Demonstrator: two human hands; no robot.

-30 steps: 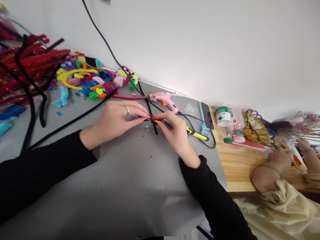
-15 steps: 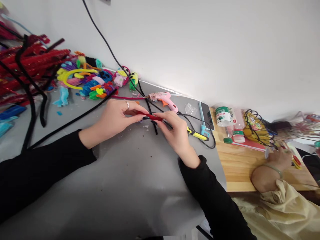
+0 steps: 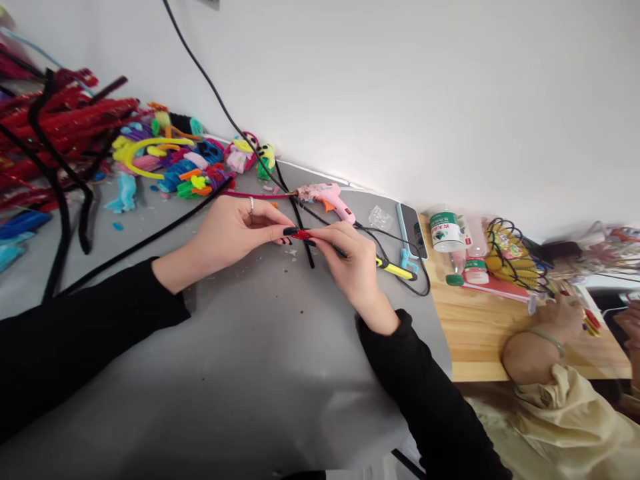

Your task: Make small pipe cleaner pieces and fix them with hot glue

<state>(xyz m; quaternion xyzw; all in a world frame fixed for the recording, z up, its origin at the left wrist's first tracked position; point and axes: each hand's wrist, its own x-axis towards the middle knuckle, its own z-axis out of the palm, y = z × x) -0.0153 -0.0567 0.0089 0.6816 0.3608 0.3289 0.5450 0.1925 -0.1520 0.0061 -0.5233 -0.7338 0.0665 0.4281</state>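
My left hand (image 3: 235,230), with a ring on one finger, pinches one end of a short red pipe cleaner piece (image 3: 301,235). From the other side my right hand (image 3: 347,252) pinches it too, so the fingertips of both hands nearly meet. Most of the red piece is covered by the fingers. A yellow-and-black utility knife (image 3: 397,268) sticks out behind my right hand; whether that hand touches it I cannot tell. Just beyond the hands lies a pink glue gun (image 3: 327,200). Black pipe cleaners (image 3: 150,237) lie on the grey table mat (image 3: 260,373).
Red tinsel stems (image 3: 65,127) and colourful fuzzy figures (image 3: 175,157) pile up at the left. A phone (image 3: 413,230) and black cord lie to the right. Bottles (image 3: 447,233) stand on the wooden table (image 3: 470,333), where a co-worker's hand (image 3: 557,317) rests.
My fingertips have come closer together around the red pipe cleaner piece, and less of it shows. At the far right edge another person's hand has come into view.
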